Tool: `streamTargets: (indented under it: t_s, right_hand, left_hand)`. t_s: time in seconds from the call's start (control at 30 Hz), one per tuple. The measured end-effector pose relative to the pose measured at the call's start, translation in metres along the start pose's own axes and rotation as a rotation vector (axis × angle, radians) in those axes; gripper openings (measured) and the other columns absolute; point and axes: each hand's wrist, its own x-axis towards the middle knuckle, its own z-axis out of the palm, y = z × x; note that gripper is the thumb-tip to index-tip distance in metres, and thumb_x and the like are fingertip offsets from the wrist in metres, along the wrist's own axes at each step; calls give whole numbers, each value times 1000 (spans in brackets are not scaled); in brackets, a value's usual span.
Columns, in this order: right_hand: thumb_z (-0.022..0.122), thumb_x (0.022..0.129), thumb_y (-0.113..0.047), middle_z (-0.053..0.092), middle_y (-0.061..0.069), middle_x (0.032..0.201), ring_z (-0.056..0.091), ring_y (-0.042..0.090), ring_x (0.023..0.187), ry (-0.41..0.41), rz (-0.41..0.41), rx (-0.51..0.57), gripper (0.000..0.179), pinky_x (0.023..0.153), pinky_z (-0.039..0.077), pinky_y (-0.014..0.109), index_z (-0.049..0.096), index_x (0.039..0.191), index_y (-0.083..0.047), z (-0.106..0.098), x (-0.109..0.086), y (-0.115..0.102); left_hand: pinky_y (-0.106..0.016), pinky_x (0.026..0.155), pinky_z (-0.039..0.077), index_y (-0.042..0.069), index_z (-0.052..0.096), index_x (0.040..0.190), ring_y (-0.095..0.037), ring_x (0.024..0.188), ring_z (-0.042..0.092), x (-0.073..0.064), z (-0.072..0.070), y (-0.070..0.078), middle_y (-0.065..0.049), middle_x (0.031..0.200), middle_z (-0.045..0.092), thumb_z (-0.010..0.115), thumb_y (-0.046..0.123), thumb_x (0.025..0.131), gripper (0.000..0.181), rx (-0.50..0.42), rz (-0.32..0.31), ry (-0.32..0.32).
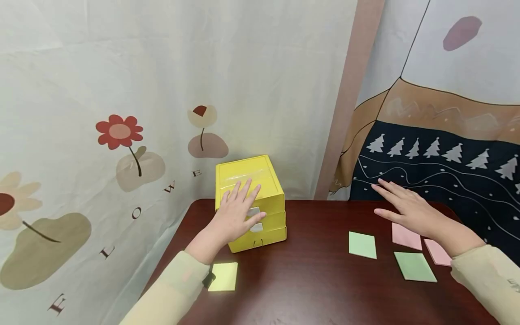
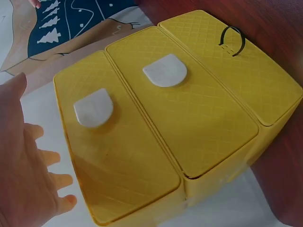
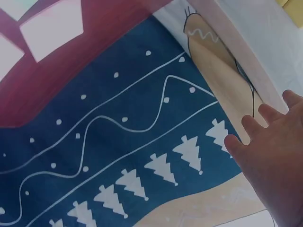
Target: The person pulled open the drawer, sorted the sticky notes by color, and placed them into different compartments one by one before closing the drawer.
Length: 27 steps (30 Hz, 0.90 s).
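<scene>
A yellow three-drawer box (image 1: pixel 257 246) stands at the back left of a dark red table. Two of its drawer fronts carry white rounded tabs (image 2: pixel 165 71); the lowest has a thin black loop (image 2: pixel 242 40). My left hand (image 1: pixel 233 216) is spread in front of the box, fingers straight, holding nothing; in the left wrist view the hand (image 2: pixel 28 165) appears beside the top drawer, apart from it. On the right, my right hand (image 1: pixel 410 207) hovers with fingers extended above pink sticky notes (image 1: pixel 406 236). Green sticky notes (image 1: pixel 415 266) lie near them.
A yellow sticky note (image 1: pixel 223 276) lies at the left of the table (image 1: pixel 308 280), partly behind the left wrist. Another green note (image 1: pixel 362 245) lies right of the middle. Printed curtains (image 1: pixel 284 90) hang behind the table and along its left side.
</scene>
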Motion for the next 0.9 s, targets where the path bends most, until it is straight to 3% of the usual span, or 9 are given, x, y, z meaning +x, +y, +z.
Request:
streamTargets:
  t_s: [0.43,0.67,0.9]
  right_hand:
    - [52,93,-50,19,16,156,22,47,137,3,9,90,72,100,20,73,25,151,-19,14,25,-22]
    - [50,94,-50,17,15,157,21,46,138,-16,16,188,70,98,22,74,24,152,-19,28,38,-36]
    - [50,95,-46,15,16,157,17,45,140,-18,-14,304,69,102,21,71,23,152,-16,41,56,-50]
  left_hand:
    - [-59,112,15,20,22,152,-34,146,8,-9,4,-17,-8,159,15,38,55,97,68,-111,-123,147]
    - [-62,110,18,18,24,152,-36,145,11,-14,8,-25,-10,157,18,43,47,98,64,-242,-192,239]
    - [-67,106,19,18,23,152,-36,145,9,-19,14,-34,-13,158,15,43,45,98,64,-378,-263,265]
